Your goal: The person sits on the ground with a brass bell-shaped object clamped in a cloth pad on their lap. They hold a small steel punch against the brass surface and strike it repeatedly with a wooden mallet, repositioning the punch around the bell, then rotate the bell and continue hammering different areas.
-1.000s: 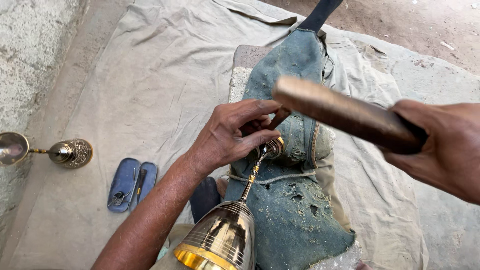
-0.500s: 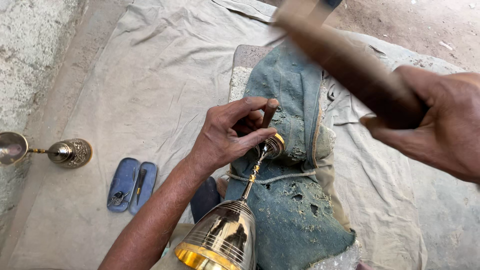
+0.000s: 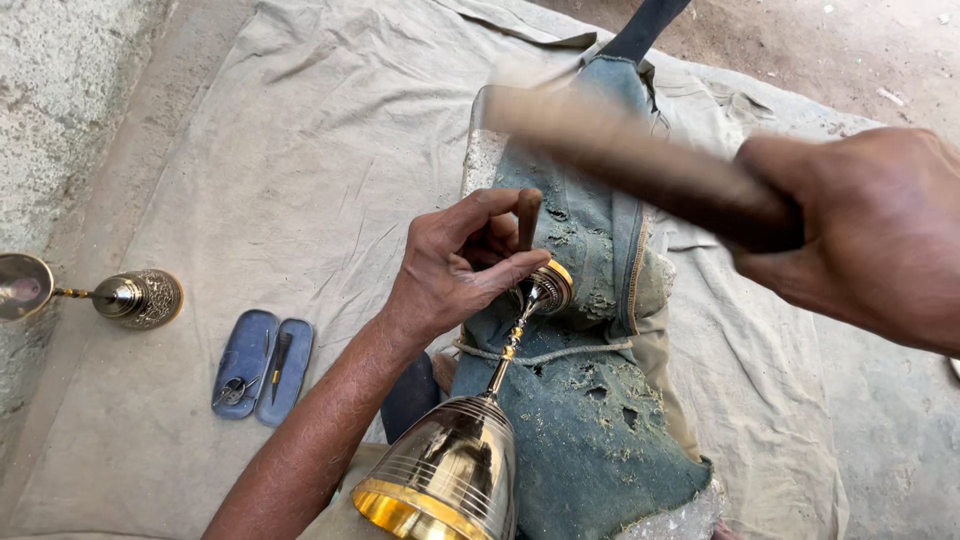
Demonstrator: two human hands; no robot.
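Observation:
A shiny brass goblet (image 3: 450,470) lies on its side, its foot (image 3: 550,288) resting on worn blue denim (image 3: 590,400) wrapped over a block. My left hand (image 3: 460,265) presses a short brown punch (image 3: 527,215) upright against the goblet's foot. My right hand (image 3: 870,235) grips a thick wooden stick (image 3: 630,160), blurred with motion, raised above the punch and apart from it.
A beige cloth (image 3: 250,150) covers the ground. A second brass goblet (image 3: 100,297) lies at the left edge. An open blue case (image 3: 262,365) holds small tools beside my left forearm. A rough wall stands at the far left; bare earth lies at the top right.
The wooden stick swung up away from the punch, then came partway back down toward it. My left hand and the goblet stayed in place.

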